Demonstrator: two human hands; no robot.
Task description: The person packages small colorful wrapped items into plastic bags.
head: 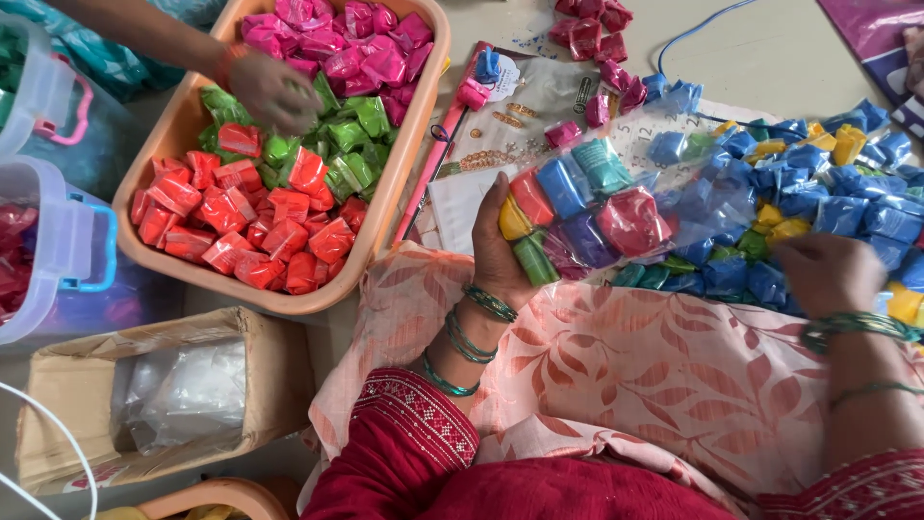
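The left hand (498, 252) clamps a clear bag (587, 217) of coloured packets, left of the blue packet pile (818, 193). The right hand (826, 272) rests on that pile, fingers curled. Farther left, another person's hand (272, 91) reaches into the tub (395, 193).

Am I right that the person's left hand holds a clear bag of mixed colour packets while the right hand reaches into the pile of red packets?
Not quite. In the head view the left hand does hold the clear bag, but the right hand reaches into a pile of blue packets, not red.
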